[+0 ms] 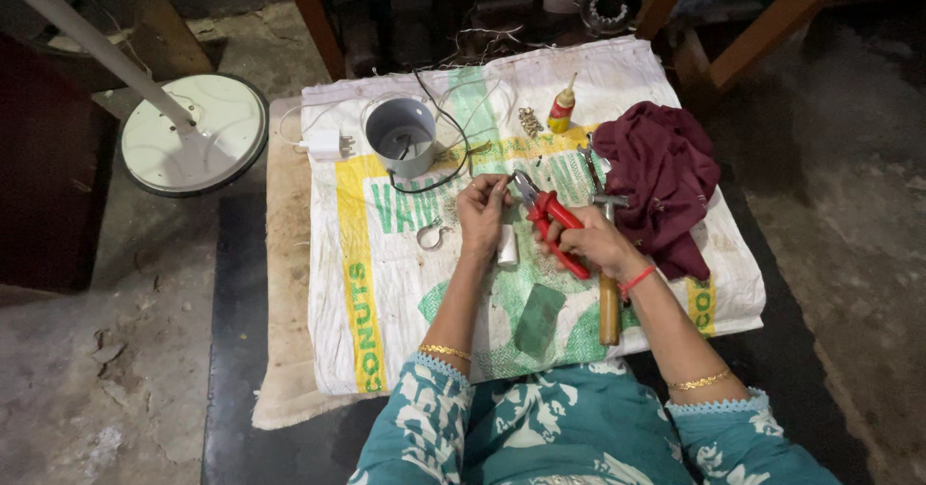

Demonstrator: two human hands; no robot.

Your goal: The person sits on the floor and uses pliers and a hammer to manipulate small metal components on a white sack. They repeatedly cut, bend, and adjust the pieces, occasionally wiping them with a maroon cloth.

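Gripping a pair of red-handled pliers (552, 217), the right hand (596, 244) has its fingers wrapped round both handles, with the steel nose pointing up toward the left hand (482, 213). That left hand is pinched shut on something thin, a bit of wire I'd guess, but it's too small to say for sure. A small white cylinder (507, 245) sits just below it, between the two wrists.

Handling-wise, I'd say the pliers are stiff and a bit heavy at the nose, and the rubbery handles should stay put in the palm, so holding them far back gives the most squeeze. Whatever's in the pinch looks light and bendy, easy to lose, so fingertips close to the nose seems right.

Around them: a wooden-handled hammer (609, 292) runs under the right wrist, a maroon cloth (666, 181) is bunched just beyond it, a grey plastic cup (400, 135) stands above the left hand, a metal clip (432, 235) beside it, all on a printed woven sack (386, 292).
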